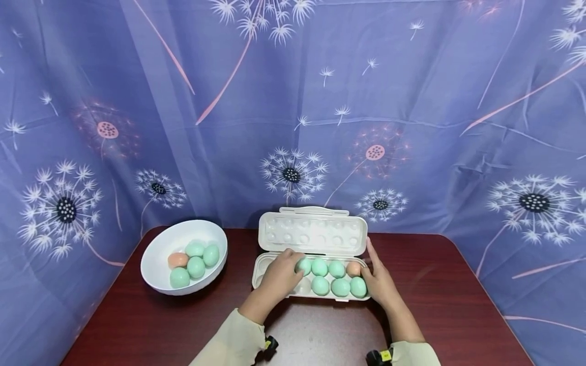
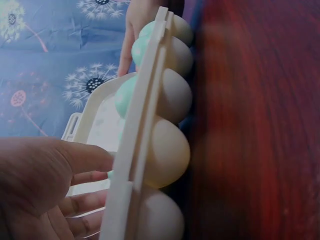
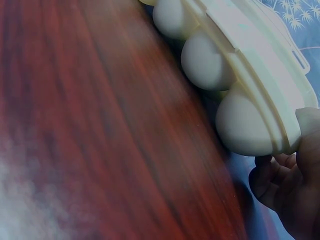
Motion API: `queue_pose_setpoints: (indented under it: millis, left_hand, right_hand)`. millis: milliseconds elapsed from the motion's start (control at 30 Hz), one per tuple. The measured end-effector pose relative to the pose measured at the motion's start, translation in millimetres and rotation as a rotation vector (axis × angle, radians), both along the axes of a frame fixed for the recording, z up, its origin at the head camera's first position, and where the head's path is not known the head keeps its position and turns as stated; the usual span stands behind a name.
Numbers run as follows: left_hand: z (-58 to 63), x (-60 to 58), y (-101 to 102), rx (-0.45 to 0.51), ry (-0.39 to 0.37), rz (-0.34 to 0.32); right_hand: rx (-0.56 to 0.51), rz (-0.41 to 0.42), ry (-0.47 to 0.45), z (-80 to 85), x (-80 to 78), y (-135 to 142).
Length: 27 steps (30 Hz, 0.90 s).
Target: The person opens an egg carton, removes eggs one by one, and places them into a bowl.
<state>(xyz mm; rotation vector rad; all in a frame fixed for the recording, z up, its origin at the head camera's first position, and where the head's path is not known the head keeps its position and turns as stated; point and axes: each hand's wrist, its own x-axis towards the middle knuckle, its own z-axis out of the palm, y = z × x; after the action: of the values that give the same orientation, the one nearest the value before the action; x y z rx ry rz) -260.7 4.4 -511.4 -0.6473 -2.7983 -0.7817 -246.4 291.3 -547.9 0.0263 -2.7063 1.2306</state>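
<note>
A white egg carton [image 1: 313, 299] lies with its lid [image 1: 313, 234] raised at the back. Several green eggs [image 1: 341, 287] and one orange egg [image 1: 353, 269] sit in its right part. My left hand [image 1: 276, 274] reaches over the left part, thumb and fingers around a green egg [image 1: 303, 266] in the back row. The left wrist view shows this hand [image 2: 65, 185] at the carton's rim [image 2: 140, 115], the egg mostly hidden. My right hand [image 1: 380, 282] grips the carton's right end; the right wrist view shows its thumb on the rim and fingers curled below.
A white bowl [image 1: 153, 272] stands on the left of the dark red table [image 1: 439, 295], holding several green eggs [image 1: 196, 267] and an orange egg [image 1: 178, 260]. A blue curtain [image 1: 412, 76] with dandelion prints hangs behind and at both sides.
</note>
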Motion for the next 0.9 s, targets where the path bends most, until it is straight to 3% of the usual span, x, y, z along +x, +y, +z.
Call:
queue_pose_setpoints:
  millis: [367,900]
  left_hand:
    - [-12.1,-0.5,1.8,-0.004,0.043,-0.001]
    - [-17.1,-1.3,5.8,0.029,0.091,0.016]
  right_hand:
    - [0.010,-0.012,-0.016,-2.9,-0.4,0.9]
    - [0.014,-0.005,-0.009,-2.8,-2.5,0.5]
